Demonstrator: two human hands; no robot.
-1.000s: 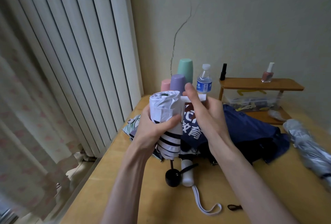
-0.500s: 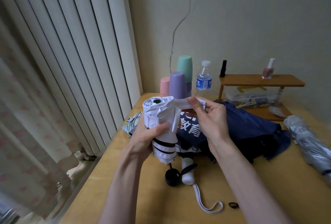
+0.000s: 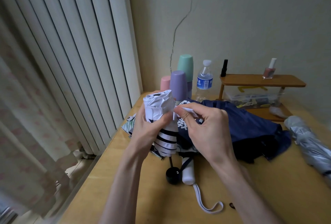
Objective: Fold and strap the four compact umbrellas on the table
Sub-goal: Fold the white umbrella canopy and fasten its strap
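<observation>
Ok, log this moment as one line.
left hand: grips striped umbrella | right hand: pinches its strap, unfastened | navy umbrella, silver umbrella: on table

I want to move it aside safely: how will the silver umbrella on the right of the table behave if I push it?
The silver umbrella, a rough cylinder lying on the smooth table, would probably roll a little. Its fabric looks loosely gathered and crinkled, so it likely feels soft, not stiff, and may spread open when lifted.

Right hand (image 3: 206, 127) moved in; strap (image 3: 188, 110) drawn closer to striped umbrella (image 3: 158, 106).
</observation>
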